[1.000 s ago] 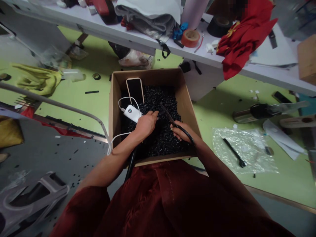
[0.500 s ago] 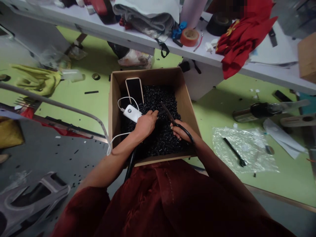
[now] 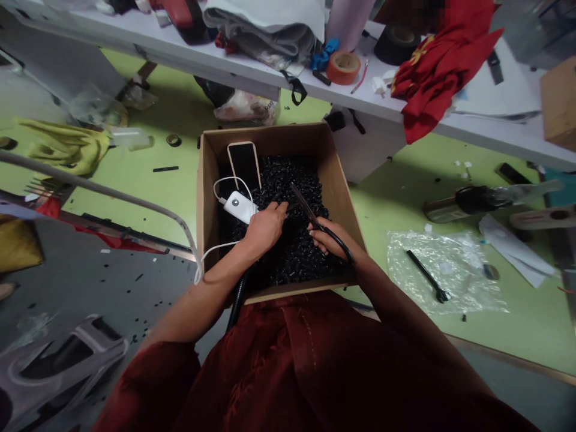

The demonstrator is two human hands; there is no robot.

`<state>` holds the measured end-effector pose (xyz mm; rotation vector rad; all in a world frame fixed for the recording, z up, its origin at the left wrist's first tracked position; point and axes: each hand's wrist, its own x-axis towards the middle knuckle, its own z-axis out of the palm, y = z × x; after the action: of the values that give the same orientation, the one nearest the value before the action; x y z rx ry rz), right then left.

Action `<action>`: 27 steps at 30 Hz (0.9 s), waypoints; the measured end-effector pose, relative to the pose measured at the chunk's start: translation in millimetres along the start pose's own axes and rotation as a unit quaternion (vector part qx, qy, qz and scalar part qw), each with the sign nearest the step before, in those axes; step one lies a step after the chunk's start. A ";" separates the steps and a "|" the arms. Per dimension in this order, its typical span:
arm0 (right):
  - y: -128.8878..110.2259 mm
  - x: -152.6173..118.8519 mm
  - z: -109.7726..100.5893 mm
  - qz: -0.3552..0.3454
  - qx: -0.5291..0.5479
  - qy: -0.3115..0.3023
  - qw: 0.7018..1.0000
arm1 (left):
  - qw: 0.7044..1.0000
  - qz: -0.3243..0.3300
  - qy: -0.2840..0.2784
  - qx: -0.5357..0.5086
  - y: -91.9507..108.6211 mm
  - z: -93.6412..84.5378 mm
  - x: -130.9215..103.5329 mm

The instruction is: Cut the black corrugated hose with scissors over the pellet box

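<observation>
Right hand: the right hand (image 3: 330, 237) has its grip closed round the handles of the scissors (image 3: 303, 202); how far the blades part is hard to tell.
Left hand: the left hand (image 3: 265, 230) is low over the black pieces (image 3: 292, 264), fingers bent; whether its grip has hold of anything cannot be told.
Box: the cardboard box (image 3: 345, 201) holds the pieces, with both hands inside its walls.
Finger risk: the blades slant towards the far left, their tips close to the left fingertips; a hasty closing or a slip could nick one.
Cable risk: the white cable (image 3: 219, 245) loops from the power bank (image 3: 242, 207) and runs beside the left forearm; a sideways sweep could snag it and drag the bank.
Phone risk: the phone (image 3: 245, 165) leans at the far left; a knock could slide it into the pieces.
</observation>
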<state>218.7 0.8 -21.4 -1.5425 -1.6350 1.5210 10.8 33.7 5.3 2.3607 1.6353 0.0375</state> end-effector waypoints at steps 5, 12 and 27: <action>2.4 0.9 -0.9 0.021 -0.039 0.012 0.999 | 0.999 -0.012 0.024 -0.035 -2.2 -4.2 0.2; -8.8 -1.1 -0.3 0.002 -0.004 0.073 0.997 | 0.978 0.008 0.060 -0.200 -6.3 -5.0 4.9; -21.4 -1.1 4.2 -0.028 -0.134 0.103 0.985 | 0.514 -0.170 -0.168 -0.824 -5.8 -19.9 8.7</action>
<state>206.4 2.7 -3.4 -1.7100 -1.7985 1.1047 5.2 47.7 22.0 0.4537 0.8374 0.6605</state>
